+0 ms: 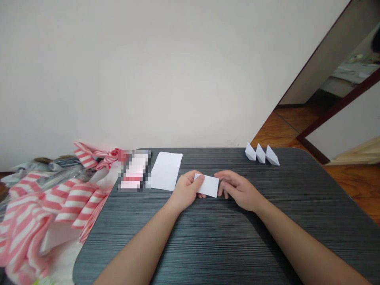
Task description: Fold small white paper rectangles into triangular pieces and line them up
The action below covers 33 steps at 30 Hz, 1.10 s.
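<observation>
A small folded white paper (210, 186) is held above the dark table, its left end pinched under the thumb of my left hand (186, 189). That hand's other fingers lie behind the paper. My right hand (242, 190) is at the paper's right edge, its fingers loosely bent and apart; whether a fingertip touches the edge I cannot tell. Left of my left hand lies a stack of white paper sheets (166, 171). Toward the back right stand three folded white paper pieces with pointed tops: one (250, 152), a second (260, 154) and a third (272, 155).
The dark, wood-grained table (204, 245) reaches back to a pale wall (166, 71). A pixelated flat item (134, 171) lies at its left back edge. Beyond the left edge are heaped red-and-white striped cloths (71, 202). A doorway with wooden floor (274, 128) is at right.
</observation>
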### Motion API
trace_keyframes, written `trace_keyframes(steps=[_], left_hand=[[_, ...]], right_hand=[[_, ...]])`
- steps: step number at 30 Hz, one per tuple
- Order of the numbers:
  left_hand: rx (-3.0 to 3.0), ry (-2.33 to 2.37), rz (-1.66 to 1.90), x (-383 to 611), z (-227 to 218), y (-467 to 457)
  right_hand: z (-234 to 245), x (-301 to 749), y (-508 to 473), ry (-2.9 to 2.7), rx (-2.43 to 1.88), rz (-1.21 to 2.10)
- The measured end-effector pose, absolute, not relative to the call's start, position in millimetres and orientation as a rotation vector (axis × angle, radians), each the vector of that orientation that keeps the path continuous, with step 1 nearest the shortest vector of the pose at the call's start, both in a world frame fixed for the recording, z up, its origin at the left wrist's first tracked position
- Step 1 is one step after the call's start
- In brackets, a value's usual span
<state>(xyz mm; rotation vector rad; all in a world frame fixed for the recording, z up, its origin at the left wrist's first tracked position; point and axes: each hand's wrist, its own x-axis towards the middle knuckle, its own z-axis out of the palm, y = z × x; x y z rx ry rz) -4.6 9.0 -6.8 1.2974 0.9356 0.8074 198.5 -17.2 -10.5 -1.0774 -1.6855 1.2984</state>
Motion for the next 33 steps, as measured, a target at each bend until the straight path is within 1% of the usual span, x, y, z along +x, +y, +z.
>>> trace_keyframes(steps=[10, 18, 22, 25, 33], left_hand=[[1.262, 0.933, 0.781, -5.0, -2.8, 9.9], [1.372, 0.948, 0.713, -4.5, -2.6, 6.1], [1.526, 0.971, 0.668, -4.7, 2.9, 3.8], [1.617, 0.969, 0.642, -5.1, 5.9, 3.5], [1.582, 0.915, 0.630, -6.8, 3.9, 2.7]], right_hand=[[-8.1, 200.7, -14.7, -1.860, -1.060, 1.122], [-1.6, 198.8, -13.0, -1.926, -1.111, 0.968], [2.2, 197.0, -11.9, -1.965, -1.081, 0.879], [3.5, 195.8, -11.7, -1.984, -1.078, 0.855], [2.8, 193.9, -12.0, -1.997, -1.115, 0.803]])
